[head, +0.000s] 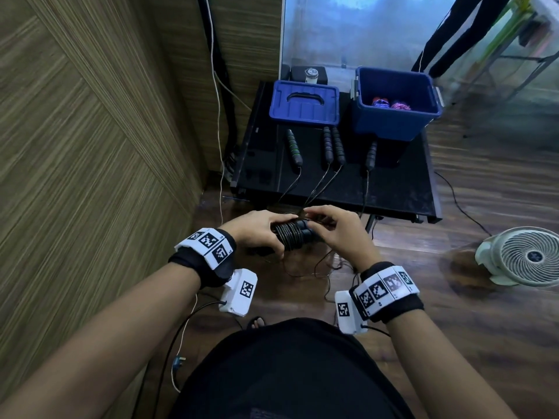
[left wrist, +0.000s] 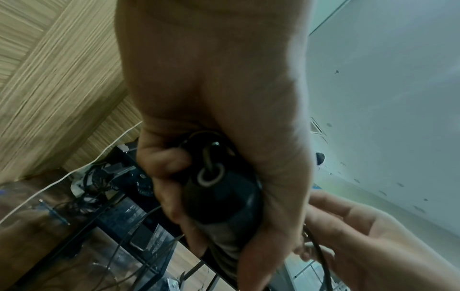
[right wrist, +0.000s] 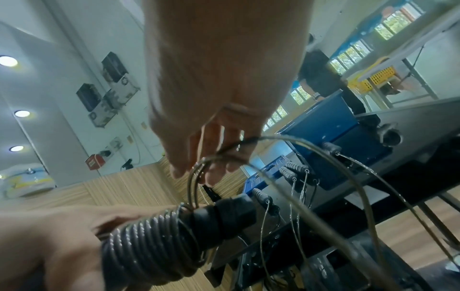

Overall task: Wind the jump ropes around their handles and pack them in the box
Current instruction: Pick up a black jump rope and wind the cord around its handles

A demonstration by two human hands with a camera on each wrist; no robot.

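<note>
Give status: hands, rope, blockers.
Left hand grips the handle pair, coils part wound. Right hand pinches the loose rope, mid-wrap. Blue box open; four handles wait on the black table. No blockers.

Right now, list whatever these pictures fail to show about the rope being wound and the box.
- Handles: head view, both hands cover their ends.
- Left hand: left wrist view, palm hides the coils.
- Rope free end: right wrist view, runs off the bottom edge.
- Box contents: head view, too small; walls hide most.
</note>
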